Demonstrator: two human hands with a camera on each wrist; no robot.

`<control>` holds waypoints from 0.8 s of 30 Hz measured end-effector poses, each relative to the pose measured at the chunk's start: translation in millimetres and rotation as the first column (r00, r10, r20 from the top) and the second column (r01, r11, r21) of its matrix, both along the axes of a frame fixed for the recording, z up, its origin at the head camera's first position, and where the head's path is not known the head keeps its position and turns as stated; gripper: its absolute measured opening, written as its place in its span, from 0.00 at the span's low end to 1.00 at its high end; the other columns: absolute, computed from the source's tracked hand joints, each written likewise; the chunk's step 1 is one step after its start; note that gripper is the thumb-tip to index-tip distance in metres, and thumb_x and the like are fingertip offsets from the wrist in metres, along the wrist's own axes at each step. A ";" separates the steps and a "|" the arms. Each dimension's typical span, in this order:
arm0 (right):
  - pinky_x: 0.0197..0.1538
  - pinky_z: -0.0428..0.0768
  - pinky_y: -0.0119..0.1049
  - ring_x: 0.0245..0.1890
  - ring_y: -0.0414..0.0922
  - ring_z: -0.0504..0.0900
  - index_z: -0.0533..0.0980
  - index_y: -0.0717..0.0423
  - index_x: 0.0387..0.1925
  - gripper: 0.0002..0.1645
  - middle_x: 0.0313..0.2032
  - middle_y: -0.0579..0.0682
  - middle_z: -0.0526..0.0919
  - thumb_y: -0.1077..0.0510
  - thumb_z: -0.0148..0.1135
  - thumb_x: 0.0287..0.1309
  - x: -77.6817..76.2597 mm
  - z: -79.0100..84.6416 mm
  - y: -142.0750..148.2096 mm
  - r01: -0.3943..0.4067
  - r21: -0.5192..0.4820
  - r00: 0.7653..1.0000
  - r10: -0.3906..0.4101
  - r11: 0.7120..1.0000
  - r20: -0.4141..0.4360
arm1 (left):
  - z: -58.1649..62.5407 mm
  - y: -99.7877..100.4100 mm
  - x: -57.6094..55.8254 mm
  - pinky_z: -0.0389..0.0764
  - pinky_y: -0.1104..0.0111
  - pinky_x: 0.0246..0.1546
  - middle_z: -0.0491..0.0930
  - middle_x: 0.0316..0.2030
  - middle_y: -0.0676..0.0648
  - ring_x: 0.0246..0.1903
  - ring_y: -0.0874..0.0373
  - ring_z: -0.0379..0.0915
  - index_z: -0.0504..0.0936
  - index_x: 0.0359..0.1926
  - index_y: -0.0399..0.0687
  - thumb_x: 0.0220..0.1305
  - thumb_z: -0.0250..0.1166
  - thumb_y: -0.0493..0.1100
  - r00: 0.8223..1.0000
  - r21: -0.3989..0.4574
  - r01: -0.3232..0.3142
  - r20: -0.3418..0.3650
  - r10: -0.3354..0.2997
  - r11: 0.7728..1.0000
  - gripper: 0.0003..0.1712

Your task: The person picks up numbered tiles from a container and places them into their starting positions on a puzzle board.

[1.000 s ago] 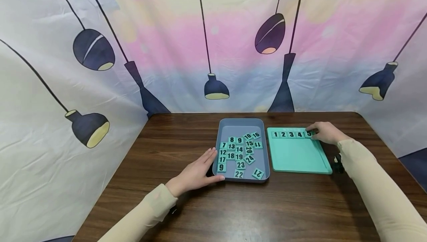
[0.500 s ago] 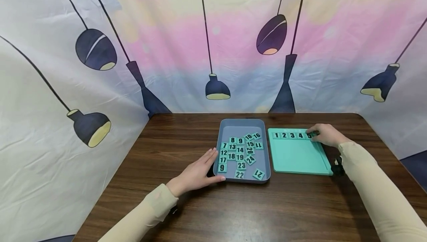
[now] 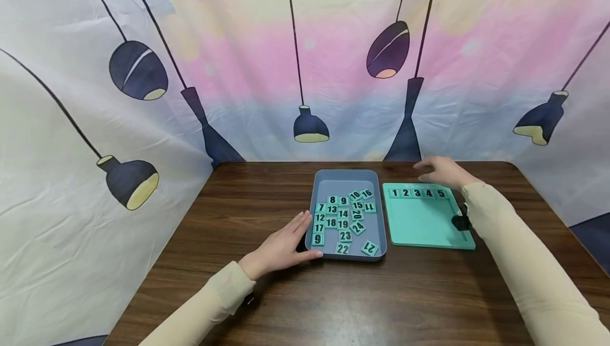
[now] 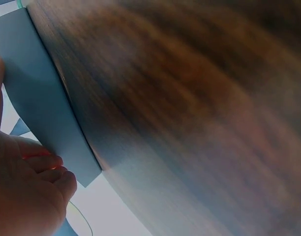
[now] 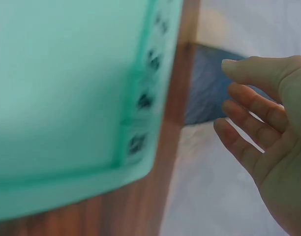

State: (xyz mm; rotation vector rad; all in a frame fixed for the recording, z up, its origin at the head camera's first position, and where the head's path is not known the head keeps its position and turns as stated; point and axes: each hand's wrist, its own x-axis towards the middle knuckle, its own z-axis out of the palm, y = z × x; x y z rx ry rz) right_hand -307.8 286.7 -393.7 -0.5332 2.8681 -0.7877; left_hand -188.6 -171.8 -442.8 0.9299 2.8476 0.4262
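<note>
My left hand (image 3: 279, 246) rests on the near left corner of a blue-grey tray (image 3: 350, 176), fingers laid along its left side and thumb on its front edge. In the left wrist view, that hand (image 4: 30, 182) touches the tray's outer wall (image 4: 40, 93). Several mint number tiles, such as the 23 tile (image 3: 345, 236), lie in the tray. To its right is a mint board (image 3: 419, 224) with tiles 1 to 5 in its top row, ending at the 5 tile (image 3: 441, 194). My right hand (image 3: 445, 171) hovers over the board's far edge, fingers apart, holding nothing.
Both the tray and the board lie on a dark wood table (image 3: 362, 303). Behind the table hangs a cloth backdrop (image 3: 267, 70) printed with lamps. Some tiles in the tray, like the 21 tile (image 3: 369, 248), lie turned at an angle.
My right hand has let go of the 5 tile and moved up and to the left, uncovering it in the top row. My left hand stays at the tray.
</note>
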 end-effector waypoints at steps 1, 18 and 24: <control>0.55 0.74 0.64 0.62 0.70 0.69 0.72 0.69 0.65 0.26 0.64 0.73 0.70 0.61 0.60 0.70 -2.6 3.3 -5.9 -0.006 0.000 1.000 0.006 1.000 -0.006 | 0.1 0.3 -0.3 0.61 0.54 0.71 0.48 0.79 0.40 0.78 0.51 0.42 0.51 0.79 0.40 0.65 0.54 0.77 1.000 0.000 0.001 0.000 -0.001 1.000 0.59; 0.61 0.73 0.58 0.63 0.61 0.73 0.72 0.63 0.67 0.26 0.63 0.64 0.75 0.59 0.59 0.72 -22.7 40.1 -109.5 -0.123 -0.100 0.992 0.120 0.987 -0.039 | -1.6 1.2 -1.9 0.62 0.53 0.70 0.49 0.78 0.40 0.78 0.51 0.42 0.52 0.79 0.41 0.64 0.54 0.77 1.000 0.006 0.000 0.001 0.000 1.000 0.59; 0.61 0.74 0.56 0.63 0.58 0.73 0.73 0.60 0.67 0.26 0.64 0.60 0.75 0.58 0.59 0.71 -25.9 41.6 -143.0 -0.150 -0.138 0.988 0.145 0.979 -0.043 | -4.4 -0.8 -2.1 0.62 0.53 0.70 0.48 0.79 0.40 0.78 0.50 0.43 0.51 0.80 0.41 0.64 0.52 0.79 1.000 0.002 -0.001 -0.003 0.001 1.000 0.60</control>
